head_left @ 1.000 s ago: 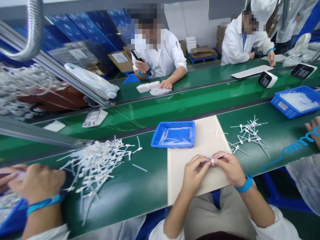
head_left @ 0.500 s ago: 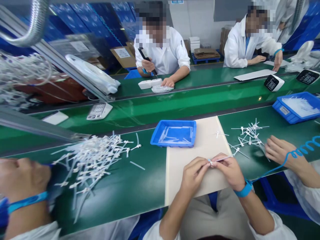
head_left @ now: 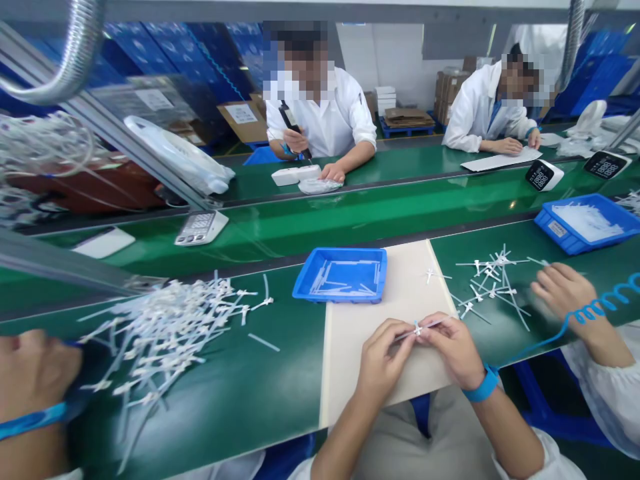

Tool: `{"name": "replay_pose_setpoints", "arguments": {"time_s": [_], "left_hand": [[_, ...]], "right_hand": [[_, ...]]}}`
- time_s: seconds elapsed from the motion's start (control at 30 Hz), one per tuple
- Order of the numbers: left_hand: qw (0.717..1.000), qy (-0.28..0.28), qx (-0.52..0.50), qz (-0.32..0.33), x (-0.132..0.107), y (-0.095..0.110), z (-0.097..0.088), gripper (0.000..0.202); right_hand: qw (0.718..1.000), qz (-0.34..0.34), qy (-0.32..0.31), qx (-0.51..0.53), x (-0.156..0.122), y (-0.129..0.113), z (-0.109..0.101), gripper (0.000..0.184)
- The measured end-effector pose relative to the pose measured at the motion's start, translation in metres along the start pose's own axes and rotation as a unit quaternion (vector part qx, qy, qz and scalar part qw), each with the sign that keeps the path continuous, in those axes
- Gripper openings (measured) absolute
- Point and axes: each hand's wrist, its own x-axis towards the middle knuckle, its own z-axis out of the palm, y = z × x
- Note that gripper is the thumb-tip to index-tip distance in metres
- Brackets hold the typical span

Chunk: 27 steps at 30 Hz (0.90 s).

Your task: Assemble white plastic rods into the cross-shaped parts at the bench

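Observation:
Over the beige board [head_left: 345, 373], my left hand [head_left: 383, 357] and my right hand [head_left: 453, 347] meet fingertip to fingertip. Between them is a small white tube connector [head_left: 418, 329] with thin pale tubes. My left fingers pinch one side of it. On the other side, my right thumb and fingers close on a tube [head_left: 434, 323] that runs into the connector. A blue tray [head_left: 300, 291] holding loose cut tubes stands just behind my hands. One connector with tubes [head_left: 429, 275] lies near the board's right edge.
A big heap of tubed connectors [head_left: 170, 320] lies left on the green table [head_left: 280, 393]; a smaller pile [head_left: 493, 273] is at right. Co-workers' hands flank me, at left [head_left: 37, 373] and right [head_left: 565, 290]. A blue coiled cord [head_left: 607, 297] crosses at right. Another blue tray [head_left: 560, 243] stands beyond.
The view has shifted slightly. My hands still hold the connector, with more tube now showing on the left side. The right-hand neighbour's hand has moved away from me, with a tube at its fingers.

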Motion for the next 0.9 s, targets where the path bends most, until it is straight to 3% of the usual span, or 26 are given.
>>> {"name": "replay_pose_setpoints", "arguments": {"time_s": [0.17,0.5,0.77,0.9], "left_hand": [[1.000,-0.005,-0.022,-0.017,-0.001,0.001,-0.002,0.013],[1.000,-0.009,-0.011,0.017,-0.001,0.002,-0.005,0.020],[0.999,-0.005,-0.028,-0.027,0.001,0.002,-0.003,0.013],[0.998,-0.011,-0.041,-0.037,0.002,0.003,-0.004,0.014]], "right_hand": [[1.000,-0.003,-0.003,-0.006,-0.002,-0.002,0.001,0.032],[0.995,-0.010,-0.001,-0.096,-0.005,-0.014,-0.001,0.031],[0.999,-0.023,-0.028,-0.026,-0.004,-0.002,-0.002,0.025],[0.998,-0.044,-0.025,-0.045,-0.005,-0.001,-0.002,0.023]]}}
